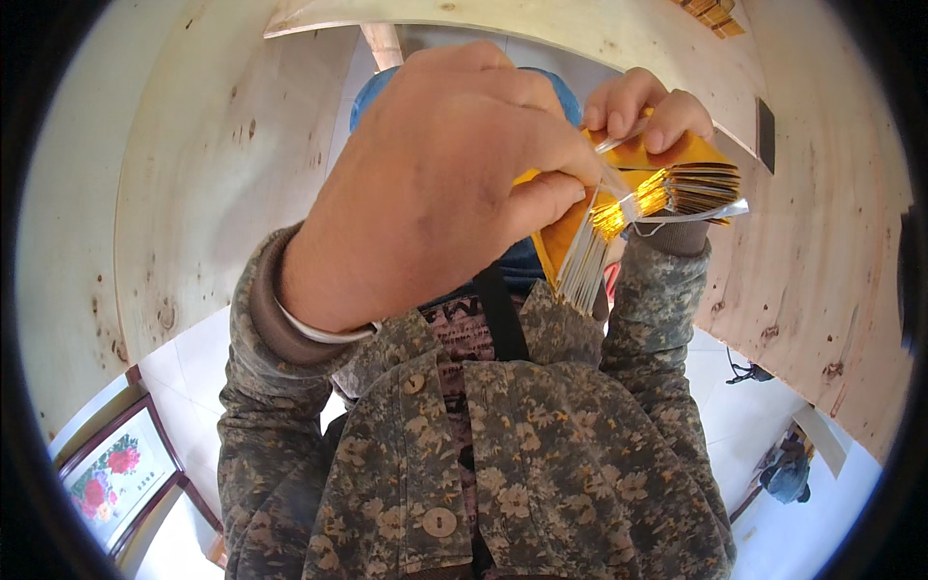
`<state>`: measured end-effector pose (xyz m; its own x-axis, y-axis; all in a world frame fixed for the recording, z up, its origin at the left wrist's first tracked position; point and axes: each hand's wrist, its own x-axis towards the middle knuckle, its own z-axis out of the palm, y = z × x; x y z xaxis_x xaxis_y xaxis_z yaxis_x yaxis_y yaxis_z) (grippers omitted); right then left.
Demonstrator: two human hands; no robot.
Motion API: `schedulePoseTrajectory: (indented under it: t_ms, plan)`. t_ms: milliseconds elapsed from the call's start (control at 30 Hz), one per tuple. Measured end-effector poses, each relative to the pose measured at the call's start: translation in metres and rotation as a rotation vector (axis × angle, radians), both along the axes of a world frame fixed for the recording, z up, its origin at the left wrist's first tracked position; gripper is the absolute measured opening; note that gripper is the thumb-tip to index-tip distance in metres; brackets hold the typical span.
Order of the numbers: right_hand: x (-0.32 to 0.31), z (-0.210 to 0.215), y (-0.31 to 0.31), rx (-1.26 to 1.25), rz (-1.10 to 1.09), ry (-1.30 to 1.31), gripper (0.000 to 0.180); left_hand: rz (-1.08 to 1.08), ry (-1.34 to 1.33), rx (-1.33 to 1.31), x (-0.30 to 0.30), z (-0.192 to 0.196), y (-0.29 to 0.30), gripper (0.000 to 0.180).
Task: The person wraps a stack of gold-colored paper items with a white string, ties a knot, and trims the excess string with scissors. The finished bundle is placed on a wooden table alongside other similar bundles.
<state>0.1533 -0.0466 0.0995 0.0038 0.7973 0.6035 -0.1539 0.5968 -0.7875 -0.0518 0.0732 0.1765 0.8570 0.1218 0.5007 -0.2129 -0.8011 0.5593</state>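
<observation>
Left grip point(435, 184): pinched closed at thumb and forefinger on a clear strip point(629, 207); knuckles toward the camera.
Right grip point(648, 108): partly curled, with fingertips pressed on the upper flap of the gold bundle; thumb hidden.
Gold bundle point(657, 188): held between the two grips, just right of the left fingertips and below the right ones; gathered at a narrow waist, fanned into many thin layers at both ends.
Clear strip: wrapped around that waist, just beside the left fingertips.
Shirt lettering point(464, 333): dark on dusty pink, below the left grip; partly covered by a black strap point(501, 314) and a floral jacket point(580, 464).
Framed picture point(121, 474): far below and left of the left grip; red flowers beside small dark writing, too small to read.
Tabletop point(773, 290): pale knotty wood, curving around both grips.
</observation>
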Motion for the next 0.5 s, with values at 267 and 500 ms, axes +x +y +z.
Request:
schedulePoseTrajectory:
  t_ms: [267, 500]
  plan:
    - [0.0, 0.0, 0.0, -0.038, 0.028, -0.014, 0.023, 0.009, 0.107, -0.004, -0.001, -0.004, 0.0, 0.008]
    - [-0.004, 0.001, 0.001, -0.034, -0.001, -0.023, 0.022, -0.068, 0.088, -0.061, 0.007, -0.013, 0.001, 0.01]
